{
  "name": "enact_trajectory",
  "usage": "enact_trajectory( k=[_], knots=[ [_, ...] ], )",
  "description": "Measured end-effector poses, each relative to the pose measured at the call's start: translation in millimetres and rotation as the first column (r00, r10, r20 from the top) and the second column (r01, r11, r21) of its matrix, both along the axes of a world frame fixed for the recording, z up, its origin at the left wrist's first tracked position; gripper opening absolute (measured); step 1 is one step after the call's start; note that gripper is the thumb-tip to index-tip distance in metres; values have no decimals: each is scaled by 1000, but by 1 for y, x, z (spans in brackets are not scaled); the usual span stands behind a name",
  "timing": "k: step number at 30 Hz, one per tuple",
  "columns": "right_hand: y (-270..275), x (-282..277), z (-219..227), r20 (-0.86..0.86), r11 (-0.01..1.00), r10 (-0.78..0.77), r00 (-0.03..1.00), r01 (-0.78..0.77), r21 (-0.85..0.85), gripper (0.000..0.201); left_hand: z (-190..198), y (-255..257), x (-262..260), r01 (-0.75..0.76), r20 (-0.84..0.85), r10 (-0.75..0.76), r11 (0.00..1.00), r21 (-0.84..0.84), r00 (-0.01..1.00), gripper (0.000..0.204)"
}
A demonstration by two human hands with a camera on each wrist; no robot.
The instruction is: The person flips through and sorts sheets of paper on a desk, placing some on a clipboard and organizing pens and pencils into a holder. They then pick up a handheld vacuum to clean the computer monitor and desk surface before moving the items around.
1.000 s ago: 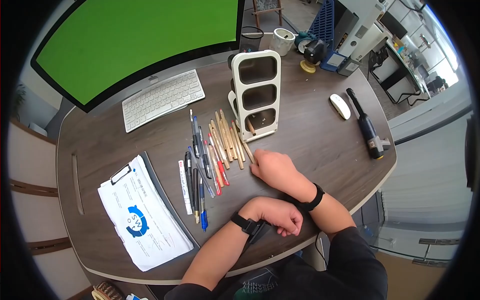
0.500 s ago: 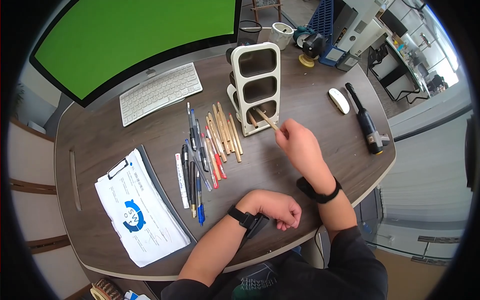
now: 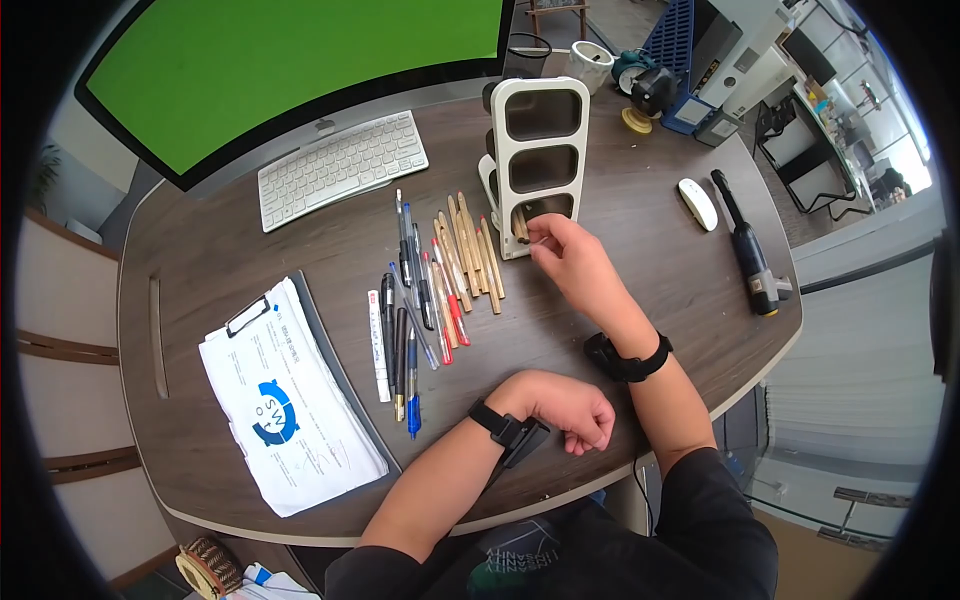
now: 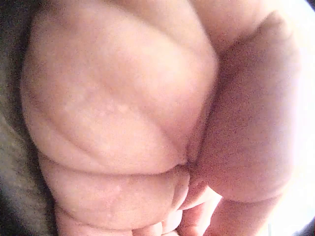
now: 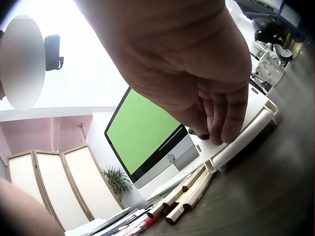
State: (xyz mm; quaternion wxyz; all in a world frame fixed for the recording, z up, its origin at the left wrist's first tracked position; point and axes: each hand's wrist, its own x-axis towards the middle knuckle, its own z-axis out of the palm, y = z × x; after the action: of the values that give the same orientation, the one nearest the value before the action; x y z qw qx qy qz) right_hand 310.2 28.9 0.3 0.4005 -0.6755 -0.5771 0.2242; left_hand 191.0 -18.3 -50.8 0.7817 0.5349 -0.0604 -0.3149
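The pencil (image 5: 199,133) is pinched by the right hand (image 3: 578,268) at the white holder's (image 3: 544,143) lowest opening, just beyond the fingertips. Loose pencils (image 3: 463,240) are seen left of that hand; the left hand (image 3: 572,410), nearer the body, is curled, fingers together.

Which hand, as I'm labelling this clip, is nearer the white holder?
The right hand. It is at the lowest opening of the holder; the left hand is farther off, near the front edge of the desk.

green-screened monitor (image 3: 300,75) | white keyboard (image 3: 343,168) before it | 1 white mouse (image 3: 697,204) beside 1 black handheld tool (image 3: 755,265) | clipboard (image 3: 248,315) with papers (image 3: 260,365) on bench (image 3: 225,265)
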Motion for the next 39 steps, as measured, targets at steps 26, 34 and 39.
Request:
enact_trajectory(
  k=[26, 34, 39],
  knots=[
    [-64, -13, 62, 376, 956, -143, 916, 226, -187, 16, 0, 0, 0, 19, 38, -20, 1000, 20, 999, 19],
    [-31, 3, 39, 488, 956, -224, 843, 287, -58, 17, -1, 0, 0, 13, 14, -13, 1000, -4, 1000, 18],
    [-32, -6, 53, 493, 955, -106, 864, 227, -193, 19, 0, 1, -1, 1, 21, -1, 1000, 5, 1000, 19]
  ],
)
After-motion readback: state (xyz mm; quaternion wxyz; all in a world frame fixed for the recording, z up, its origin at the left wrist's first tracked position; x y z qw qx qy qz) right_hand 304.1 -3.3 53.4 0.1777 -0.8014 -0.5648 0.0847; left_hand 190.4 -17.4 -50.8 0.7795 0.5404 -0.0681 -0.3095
